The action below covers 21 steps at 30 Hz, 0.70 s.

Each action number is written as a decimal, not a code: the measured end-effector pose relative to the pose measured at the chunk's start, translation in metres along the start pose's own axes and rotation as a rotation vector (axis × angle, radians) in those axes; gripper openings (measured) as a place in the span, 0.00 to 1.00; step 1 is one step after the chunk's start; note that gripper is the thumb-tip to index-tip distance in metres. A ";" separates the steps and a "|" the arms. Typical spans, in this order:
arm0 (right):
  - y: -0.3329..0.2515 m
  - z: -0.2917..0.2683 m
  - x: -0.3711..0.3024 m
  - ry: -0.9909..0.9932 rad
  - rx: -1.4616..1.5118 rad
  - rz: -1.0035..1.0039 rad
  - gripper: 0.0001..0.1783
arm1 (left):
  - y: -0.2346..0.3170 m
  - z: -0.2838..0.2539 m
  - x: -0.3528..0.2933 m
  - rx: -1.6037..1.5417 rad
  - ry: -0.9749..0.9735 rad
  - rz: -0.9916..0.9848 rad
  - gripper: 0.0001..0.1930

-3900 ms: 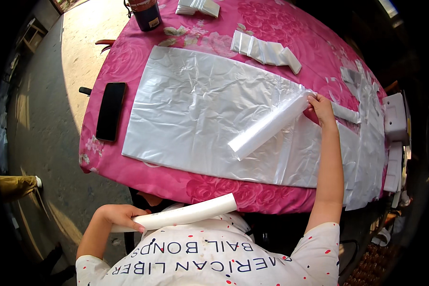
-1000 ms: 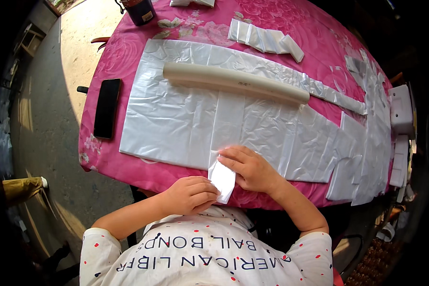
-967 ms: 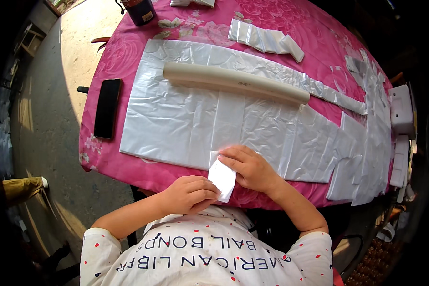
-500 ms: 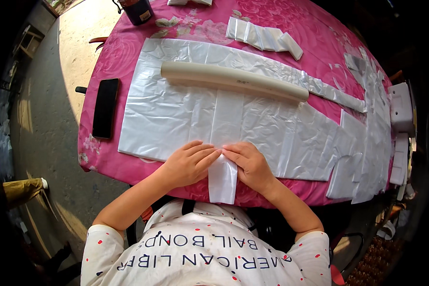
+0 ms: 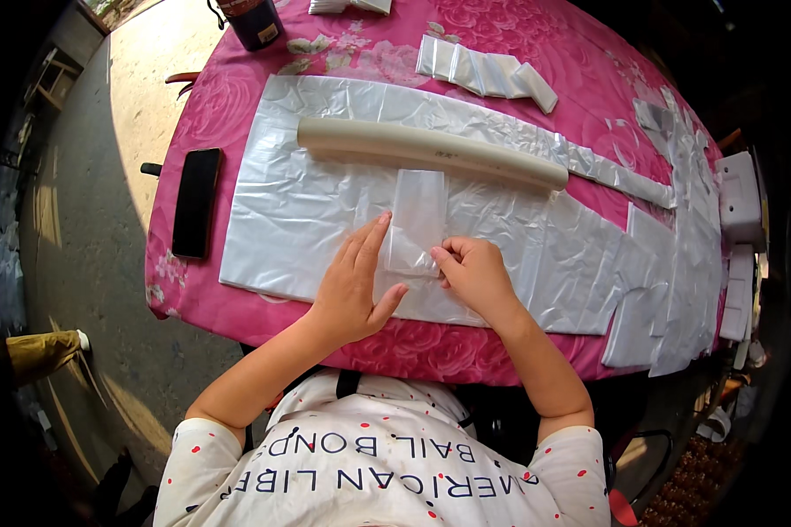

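The folded film [image 5: 418, 215] is lying on the larger plastic sheet [image 5: 299, 220] on the bench [image 5: 395, 351], its long axis running away from the person [image 5: 378, 457], its far end pointing at the crosswise pale tube [image 5: 431, 151]. The right hand [image 5: 477, 270] is clamping its grip on the near right corner; the left hand [image 5: 350, 290] is holding its grip apart beside the left edge.
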State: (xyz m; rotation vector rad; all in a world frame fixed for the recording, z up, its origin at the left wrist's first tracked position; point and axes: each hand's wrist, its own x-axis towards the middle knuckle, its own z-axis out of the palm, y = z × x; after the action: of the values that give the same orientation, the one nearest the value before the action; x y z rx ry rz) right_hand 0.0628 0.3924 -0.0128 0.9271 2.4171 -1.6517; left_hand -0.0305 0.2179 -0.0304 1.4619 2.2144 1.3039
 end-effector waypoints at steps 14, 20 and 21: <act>-0.002 0.000 0.001 0.018 -0.118 0.023 0.14 | 0.012 0.036 -0.010 0.464 -0.301 -0.029 0.41; 0.020 -0.002 -0.005 0.302 -0.757 -0.881 0.28 | 0.010 0.023 0.000 0.400 -0.226 -0.009 0.35; 0.020 -0.007 0.002 0.216 -0.761 -0.957 0.27 | 0.007 0.023 0.002 0.410 -0.198 0.001 0.34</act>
State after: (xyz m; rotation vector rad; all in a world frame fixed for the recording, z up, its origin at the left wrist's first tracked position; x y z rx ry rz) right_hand 0.0727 0.4041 -0.0269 -0.2344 3.4674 -0.5071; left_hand -0.0137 0.2333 -0.0382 1.6379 2.4371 0.6892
